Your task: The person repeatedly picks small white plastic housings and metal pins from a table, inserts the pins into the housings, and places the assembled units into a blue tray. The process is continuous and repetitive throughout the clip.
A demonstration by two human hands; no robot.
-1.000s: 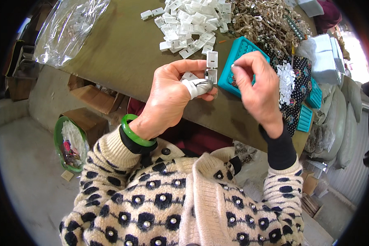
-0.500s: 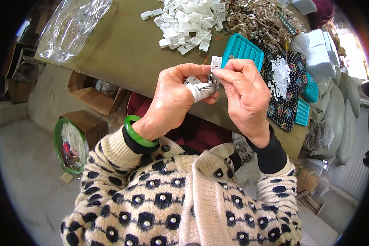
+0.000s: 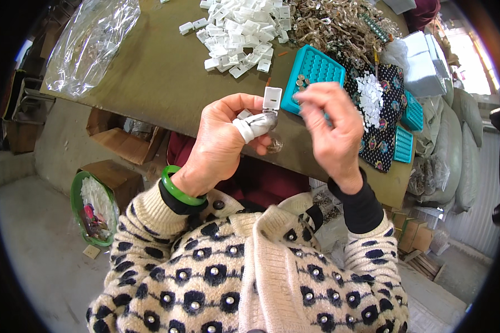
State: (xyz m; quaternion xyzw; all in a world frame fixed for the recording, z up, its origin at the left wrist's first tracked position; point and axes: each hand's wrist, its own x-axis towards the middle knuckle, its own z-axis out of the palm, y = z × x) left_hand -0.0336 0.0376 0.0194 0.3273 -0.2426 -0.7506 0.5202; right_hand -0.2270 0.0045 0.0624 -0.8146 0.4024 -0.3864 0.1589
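Over the olive counter [image 3: 144, 83], a white plastic case [image 3: 271, 99] is being held mid-frame by the left fingers [image 3: 243, 102]; near the teal tray [image 3: 320, 64], the right fingers [image 3: 323, 97] are being blurred, their hold impossible to tell.

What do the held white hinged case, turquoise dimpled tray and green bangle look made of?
White rectangular hinged case: probably matte plastic; thin walls, crisp edges.
Turquoise rectangular dimpled tray: likely plastic, satin; uniform colour, regular moulded cells.
Green round bangle: smooth, glossy highlights; stone, glass or plastic unclear.
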